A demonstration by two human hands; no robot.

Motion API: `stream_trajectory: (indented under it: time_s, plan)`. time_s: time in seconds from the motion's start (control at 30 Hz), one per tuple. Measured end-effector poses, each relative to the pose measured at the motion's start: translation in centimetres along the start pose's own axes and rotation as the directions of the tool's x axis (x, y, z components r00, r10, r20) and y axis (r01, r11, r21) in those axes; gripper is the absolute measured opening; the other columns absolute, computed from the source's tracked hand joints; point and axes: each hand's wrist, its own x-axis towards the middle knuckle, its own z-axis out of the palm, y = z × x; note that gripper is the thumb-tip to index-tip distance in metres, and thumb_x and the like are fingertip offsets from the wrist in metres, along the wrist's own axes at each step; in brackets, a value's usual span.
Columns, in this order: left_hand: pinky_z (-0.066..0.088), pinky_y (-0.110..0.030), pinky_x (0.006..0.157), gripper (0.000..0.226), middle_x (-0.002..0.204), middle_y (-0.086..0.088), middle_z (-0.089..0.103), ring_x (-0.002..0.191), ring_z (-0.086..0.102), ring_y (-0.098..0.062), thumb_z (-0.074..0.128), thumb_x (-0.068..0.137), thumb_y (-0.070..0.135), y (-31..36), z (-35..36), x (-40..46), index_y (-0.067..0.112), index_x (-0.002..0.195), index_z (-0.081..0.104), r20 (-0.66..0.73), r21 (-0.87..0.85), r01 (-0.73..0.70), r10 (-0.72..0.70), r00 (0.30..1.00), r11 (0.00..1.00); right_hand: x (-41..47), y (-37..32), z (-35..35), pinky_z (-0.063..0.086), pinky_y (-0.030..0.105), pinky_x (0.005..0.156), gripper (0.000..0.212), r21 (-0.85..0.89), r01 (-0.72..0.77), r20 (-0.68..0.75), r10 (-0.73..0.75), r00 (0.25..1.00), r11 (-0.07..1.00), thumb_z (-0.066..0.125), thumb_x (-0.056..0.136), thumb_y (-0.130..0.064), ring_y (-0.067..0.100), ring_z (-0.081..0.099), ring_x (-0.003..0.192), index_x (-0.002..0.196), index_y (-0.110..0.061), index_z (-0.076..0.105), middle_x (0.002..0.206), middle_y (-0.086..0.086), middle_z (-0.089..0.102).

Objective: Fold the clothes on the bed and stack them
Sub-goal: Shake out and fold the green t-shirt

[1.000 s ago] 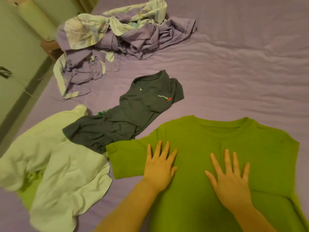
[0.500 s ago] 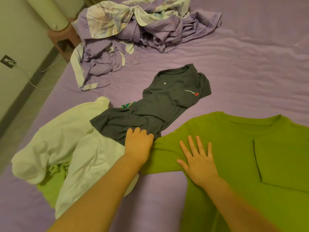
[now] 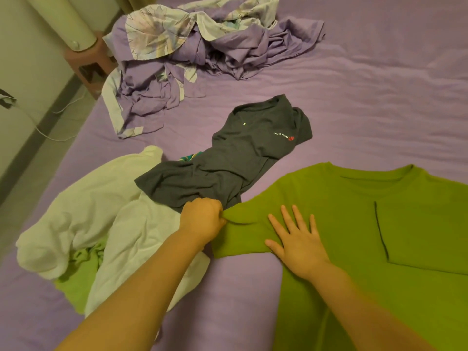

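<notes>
A green T-shirt [image 3: 354, 214] with a chest pocket lies spread flat on the purple bed [image 3: 367, 102], front up. My left hand [image 3: 202, 219] grips the end of its left sleeve, and the cloth bunches at my fingers. My right hand [image 3: 296, 236] presses flat on the shirt beside the sleeve, fingers spread. A dark grey T-shirt [image 3: 228, 168] with a small red logo lies crumpled just beyond my left hand. A white garment [image 3: 96, 219] lies heaped at the left, over a light green one [image 3: 78, 279].
A rumpled purple and floral sheet [image 3: 192, 49] is piled at the far left of the bed. Beyond the bed's left edge are the floor, a wall with a cable, and a brown stool [image 3: 86, 64] holding a pale cylinder.
Both hands left the shirt's chest and slid left. My left hand closed on the sleeve end, and my right hand settled flat beside it. The view turned left.
</notes>
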Motion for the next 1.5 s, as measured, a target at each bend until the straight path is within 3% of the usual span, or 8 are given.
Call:
stream_trajectory:
  time_s: [0.13,0.33,0.5,0.63,0.73,1.07,1.3,1.5]
  plan:
    - [0.03,-0.03,0.056,0.037,0.055,0.001,0.036,0.057,0.038,-0.018,0.066,0.082,0.022,1.8,-2.6,-0.8,0.019,0.057,0.039,0.184,-0.65,0.143,-0.027,0.982,0.747,-1.6,-0.5,-2.4,0.01,0.024,0.115,0.075,0.517,-0.018,-0.078,0.068,0.995,0.856,0.017,0.088,-0.064,0.013,0.013,0.145,0.148,-0.021,0.026,0.157,0.0,0.019]
    - [0.051,-0.029,0.066,0.041,0.087,-0.009,0.063,0.077,0.061,-0.025,0.045,0.093,0.056,10.2,-4.0,-1.1,0.018,0.099,0.059,0.488,-0.864,0.45,0.147,0.861,0.226,-4.2,-0.8,-6.6,0.047,0.02,0.089,0.045,0.992,-0.127,0.126,0.25,0.96,-0.012,0.045,0.097,-0.026,0.001,0.056,0.101,0.14,-0.02,0.036,0.123,-0.008,0.056]
    - [0.057,-0.036,0.058,0.051,0.103,-0.011,0.061,0.082,0.065,-0.024,0.032,0.095,0.059,14.9,-2.4,-0.9,0.017,0.117,0.05,0.499,-0.86,0.51,0.156,0.853,-0.038,-3.8,3.5,-4.9,0.04,0.029,0.101,0.063,0.98,-0.189,0.144,0.432,0.891,0.064,0.066,0.086,-0.021,0.017,0.05,0.12,0.14,-0.013,0.035,0.137,0.004,0.049]
    - [0.051,-0.039,0.086,0.028,0.117,-0.012,0.063,0.101,0.061,-0.026,0.036,0.103,0.024,16.0,2.1,-0.2,0.015,0.113,0.06,0.107,-0.88,0.162,-0.145,0.984,0.447,-3.4,5.9,-3.0,0.043,0.033,0.092,0.06,0.911,-0.284,0.103,0.504,0.857,0.298,0.058,0.088,0.001,0.021,0.057,0.105,0.142,-0.006,0.033,0.128,0.016,0.058]
    - [0.035,-0.037,0.106,0.049,0.143,-0.002,0.047,0.132,0.041,-0.024,0.021,0.097,0.027,16.3,4.8,-1.1,0.023,0.138,0.047,-0.055,-0.355,-0.108,0.094,0.994,0.929,-3.5,6.7,-2.8,0.039,0.031,0.098,0.058,0.88,-0.205,-0.034,0.488,0.872,0.428,0.054,0.092,-0.001,0.025,0.05,0.124,0.145,-0.01,0.031,0.138,0.016,0.049]
    - [0.017,-0.061,0.104,0.077,0.15,-0.012,0.034,0.139,0.028,-0.034,0.007,0.09,0.072,16.5,10.6,-0.2,0.023,0.146,0.029,-0.006,0.049,-0.281,0.282,0.959,0.958,-3.3,12.2,-1.6,0.049,0.043,0.088,0.053,0.468,-0.128,-0.286,0.287,0.914,0.874,0.049,0.09,0.001,0.032,0.054,0.117,0.138,-0.021,0.047,0.142,0.01,0.044]
    - [-0.017,-0.06,0.109,0.086,0.141,-0.001,-0.042,0.134,-0.036,-0.028,-0.023,0.064,0.08,16.9,10.2,-0.8,0.033,0.136,-0.032,-0.006,0.139,-0.248,0.251,0.968,0.959,-6.7,12.9,0.7,0.036,0.049,0.095,0.042,-0.015,-0.029,-0.337,0.022,0.941,0.999,0.048,0.09,-0.041,0.035,0.041,0.129,0.125,-0.021,0.06,0.146,0.016,0.041]
    - [0.018,-0.062,0.105,0.076,0.15,-0.015,0.035,0.141,0.025,-0.037,0.02,0.089,0.068,18.3,12.2,-7.7,0.019,0.144,0.038,-0.102,0.085,-0.244,0.252,0.962,0.966,-12.2,13.5,3.5,0.021,0.053,0.107,0.064,-0.159,0.018,-0.122,-0.037,0.992,0.987,0.006,0.098,-0.051,0.036,0.036,0.136,0.138,-0.023,0.047,0.145,0.014,0.041]
